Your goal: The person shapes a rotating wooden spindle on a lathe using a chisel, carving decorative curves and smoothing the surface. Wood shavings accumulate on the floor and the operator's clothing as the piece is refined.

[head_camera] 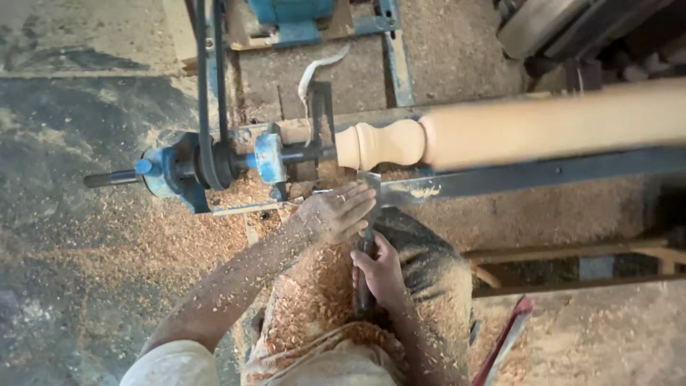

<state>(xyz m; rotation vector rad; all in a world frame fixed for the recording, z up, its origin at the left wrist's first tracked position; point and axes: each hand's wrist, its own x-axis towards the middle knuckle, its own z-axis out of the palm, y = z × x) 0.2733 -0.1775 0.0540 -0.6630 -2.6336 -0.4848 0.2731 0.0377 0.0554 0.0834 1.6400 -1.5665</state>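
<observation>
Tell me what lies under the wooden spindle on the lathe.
Under the spindle runs the dark metal tool rest, then a sawdust-covered floor. The left hand presses a chisel onto the rest; its tip is hidden. The right hand holds the handle.

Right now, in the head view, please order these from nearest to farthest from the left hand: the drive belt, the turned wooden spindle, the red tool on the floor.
From the left hand:
1. Turned wooden spindle, just above it.
2. Drive belt, to the upper left.
3. Red tool, lower right on the floor.
</observation>
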